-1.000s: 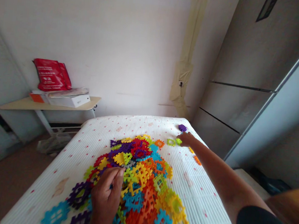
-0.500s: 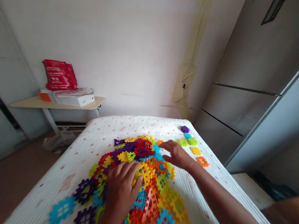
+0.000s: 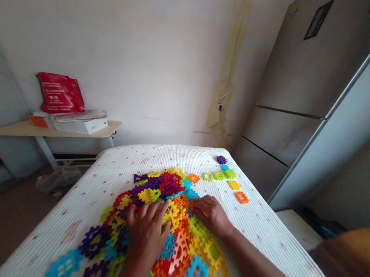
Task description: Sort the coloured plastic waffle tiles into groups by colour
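A heap of colourful plastic gear-edged building pieces (image 3: 179, 245) spreads over the near half of a white, red-dotted cloth. My left hand (image 3: 147, 227) lies palm down on the left middle of the heap with its fingers apart, close to a yellow piece (image 3: 174, 214). My right hand (image 3: 212, 215) rests on the heap's right side, fingers bent over orange and green pieces; its thumb and what lies beneath are hidden. Light blue pieces (image 3: 191, 193) lie just beyond its fingertips. Purple pieces (image 3: 95, 240) and a blue window piece (image 3: 64, 265) lie at the left.
Right of the heap, separate pieces form an angled line: light green (image 3: 207, 177), green (image 3: 230, 174), yellow (image 3: 234, 185), orange (image 3: 242, 197), blue (image 3: 224, 168) and purple (image 3: 221, 159). A grey refrigerator (image 3: 280, 99) stands at right. A side table (image 3: 15, 130) holds a red bag (image 3: 58, 94).
My right hand has come back and down onto the heap, uncovering a light green piece and an orange one. My left hand stays on the heap. The view has turned slightly right.
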A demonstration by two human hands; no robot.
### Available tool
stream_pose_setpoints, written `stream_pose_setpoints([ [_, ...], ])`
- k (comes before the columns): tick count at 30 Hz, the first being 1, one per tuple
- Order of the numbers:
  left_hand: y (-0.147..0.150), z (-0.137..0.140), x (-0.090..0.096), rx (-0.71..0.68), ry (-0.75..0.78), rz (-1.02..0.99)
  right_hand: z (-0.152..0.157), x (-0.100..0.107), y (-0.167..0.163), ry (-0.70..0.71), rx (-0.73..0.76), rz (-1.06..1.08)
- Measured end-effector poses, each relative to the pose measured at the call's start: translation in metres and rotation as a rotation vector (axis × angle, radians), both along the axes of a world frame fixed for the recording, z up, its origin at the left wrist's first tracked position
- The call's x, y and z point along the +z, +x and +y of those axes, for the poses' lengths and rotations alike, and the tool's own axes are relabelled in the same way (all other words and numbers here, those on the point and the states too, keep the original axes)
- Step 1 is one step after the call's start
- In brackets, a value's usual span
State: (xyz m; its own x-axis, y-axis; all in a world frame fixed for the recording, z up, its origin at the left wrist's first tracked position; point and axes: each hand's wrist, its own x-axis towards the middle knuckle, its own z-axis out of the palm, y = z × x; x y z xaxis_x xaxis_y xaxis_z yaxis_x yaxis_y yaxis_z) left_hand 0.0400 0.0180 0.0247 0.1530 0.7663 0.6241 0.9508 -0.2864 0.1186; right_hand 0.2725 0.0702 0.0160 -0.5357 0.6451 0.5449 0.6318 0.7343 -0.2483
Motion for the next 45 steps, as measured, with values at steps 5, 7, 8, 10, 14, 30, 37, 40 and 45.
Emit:
stream_pose_setpoints([
  [5, 0.003, -0.002, 0.003, 0.074, 0.033, -0.006, 0.002, -0.005, -0.006, 0.019, -0.028, -0.01],
  [7, 0.004, -0.004, 0.005, 0.084, 0.052, -0.022, 0.002, -0.006, -0.007, 0.029, -0.037, -0.014],
  [8, 0.005, -0.005, 0.006, 0.082, 0.059, -0.031, 0.001, -0.007, -0.007, 0.033, -0.04, -0.015],
  [10, 0.006, -0.007, 0.009, 0.077, 0.066, -0.056, 0.0, -0.008, -0.007, 0.038, -0.048, -0.013],
  [14, 0.007, -0.008, 0.012, 0.072, 0.072, -0.124, -0.001, -0.01, -0.009, 0.046, -0.051, -0.002],
  [30, -0.002, -0.005, 0.001, -0.147, 0.261, -0.223, -0.001, -0.01, -0.01, 0.048, -0.045, 0.019],
  [37, -0.005, -0.003, 0.002, -0.175, 0.337, -0.23, -0.002, -0.01, -0.01, 0.074, -0.041, 0.025],
  [40, -0.006, -0.002, 0.0, -0.181, 0.323, -0.238, -0.002, -0.01, -0.01, 0.069, -0.044, 0.025],
  [45, -0.005, 0.002, -0.004, -0.163, 0.308, -0.242, -0.002, -0.009, -0.01, 0.067, -0.051, 0.029],
])
